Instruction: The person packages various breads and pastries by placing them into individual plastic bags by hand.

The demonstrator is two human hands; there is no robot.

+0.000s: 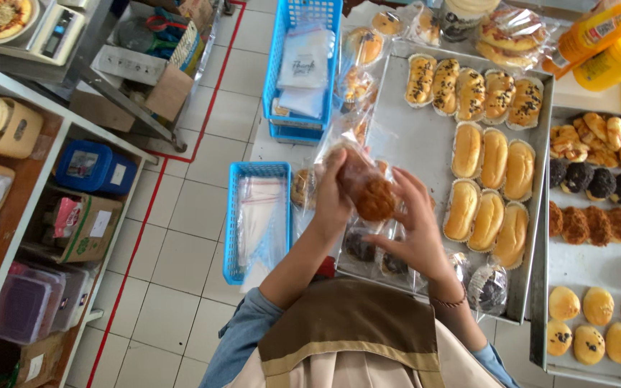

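Hands over near-left corner of metal tray, left hand clamped on clear plastic bag, right hand closed on brown crumbed bun inside bag, long buns on tray, blue basket at table's left edge.

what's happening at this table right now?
A person is holding a brown crumb-topped bun inside a clear plastic bag, the left hand gripping the bag and the right hand cupping the bun. Below the hands is a metal tray with rows of long glazed rolls and a few already bagged pastries. A blue basket of empty bags sits beside it.
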